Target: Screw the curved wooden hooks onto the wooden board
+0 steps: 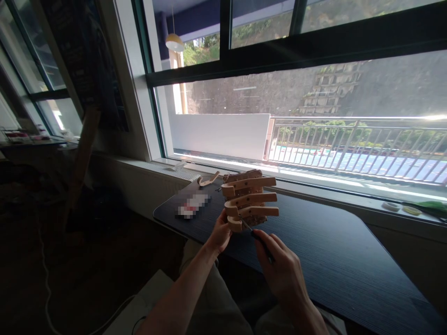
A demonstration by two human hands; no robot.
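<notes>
Over the table (331, 242), the slanting screwdriver (259, 240) points up-left at slats (252, 200)

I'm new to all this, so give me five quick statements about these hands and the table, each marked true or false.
1. The left hand holds a brown block fitted with curved pale wooden strips. True.
2. The right hand is empty. False: it grips a slim, dark-handled tool.
3. The tool's tip points toward the strips. True.
4. The tabletop is white. False: it is a dark, round-cornered tabletop.
5. A separate curved pale wooden piece lies apart from the block. True.
</notes>
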